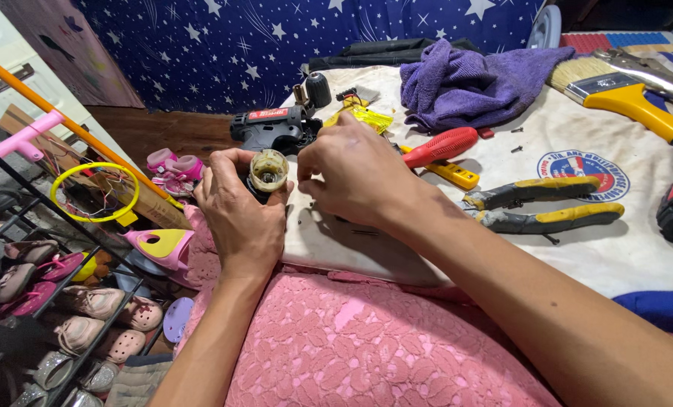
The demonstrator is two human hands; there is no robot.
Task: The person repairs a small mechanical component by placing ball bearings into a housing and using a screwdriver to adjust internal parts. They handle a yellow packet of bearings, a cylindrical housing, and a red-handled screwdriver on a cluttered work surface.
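My left hand grips a small round cream-coloured cylindrical part with a dark hollow centre, its open end facing up. My right hand sits right beside it, fingers curled, fingertips touching the part's right side. Just behind the hands lies a black power-tool body with a red label, and a dark cylindrical motor piece stands behind it. Both hands hover at the left edge of a white cloth spread over a pink lace cover.
On the cloth lie yellow-and-grey pliers, a red-handled tool, a yellow-handled brush, a purple rag, small screws and a yellow foil piece. A shoe rack with several shoes stands at left.
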